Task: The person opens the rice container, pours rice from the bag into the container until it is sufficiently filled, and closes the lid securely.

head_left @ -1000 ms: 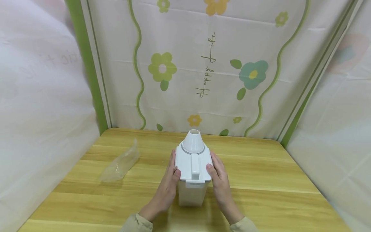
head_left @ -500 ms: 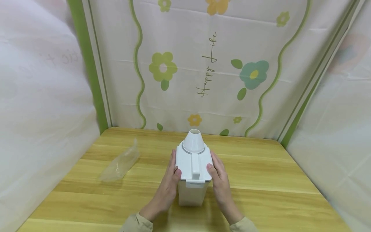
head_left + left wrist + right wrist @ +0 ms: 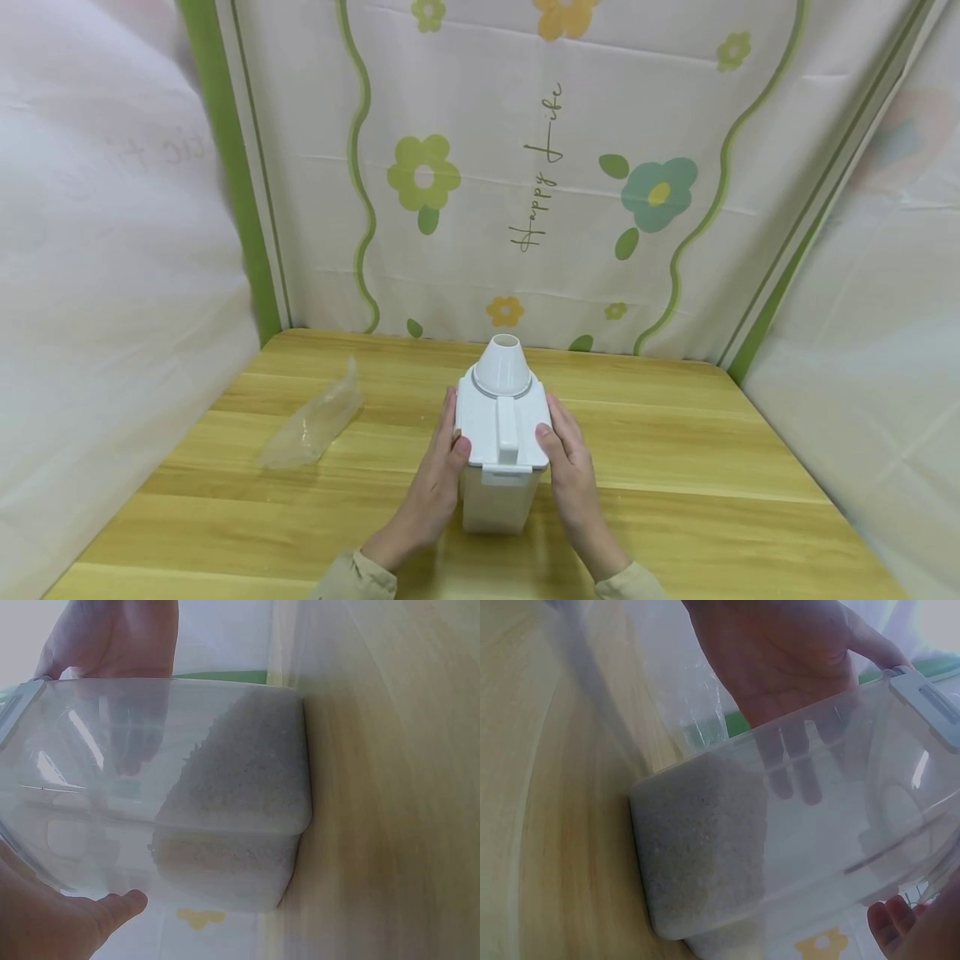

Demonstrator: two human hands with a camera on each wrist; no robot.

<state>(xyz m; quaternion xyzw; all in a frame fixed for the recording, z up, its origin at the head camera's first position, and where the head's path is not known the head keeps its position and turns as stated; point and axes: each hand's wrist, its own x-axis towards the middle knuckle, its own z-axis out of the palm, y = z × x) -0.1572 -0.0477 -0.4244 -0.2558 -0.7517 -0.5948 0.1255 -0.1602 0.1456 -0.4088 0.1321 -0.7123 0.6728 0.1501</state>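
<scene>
A clear plastic storage container [image 3: 498,504] with a white lid [image 3: 480,417] stands upright on the wooden table. On the lid sit a white cone-shaped cup [image 3: 501,367] and a raised handle bar [image 3: 507,429]. Pale, rice-like grains [image 3: 240,765] fill the lower part of the container, their surface sloping in the left wrist view. My left hand [image 3: 433,492] holds the left side, thumb at the lid's edge and fingers along the wall. Opposite it, my right hand [image 3: 573,479] grips the right side the same way. Through the clear wall, fingers [image 3: 799,761] show pressed flat in the right wrist view.
A crumpled clear plastic bag [image 3: 311,425] lies on the table [image 3: 675,450] to the left of the container. Behind the table hangs a flower-printed curtain [image 3: 480,275], and pale fabric walls [image 3: 112,333] close off both sides.
</scene>
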